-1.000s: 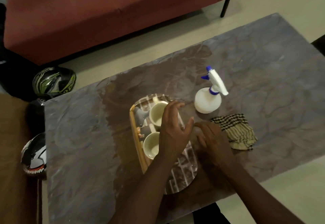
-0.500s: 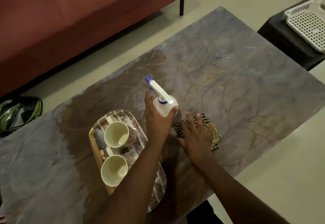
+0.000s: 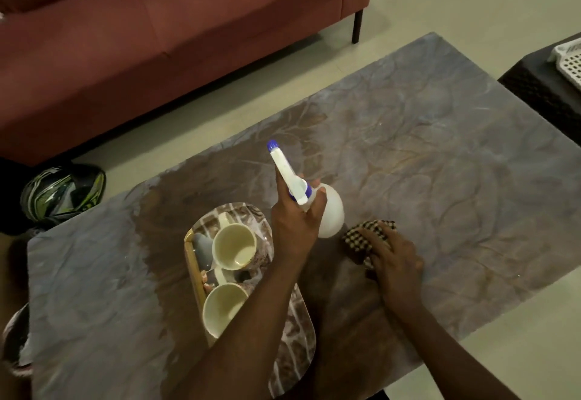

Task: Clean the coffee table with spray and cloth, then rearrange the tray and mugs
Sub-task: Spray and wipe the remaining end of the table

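White spray bottle gripped by left hand, tilted, nozzle aimed up-left toward sofa; just right of bottle, right hand grips checked cloth.

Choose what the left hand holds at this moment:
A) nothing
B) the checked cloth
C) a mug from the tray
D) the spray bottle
D: the left hand grips the neck of the spray bottle, while the right hand rests on the checked cloth.
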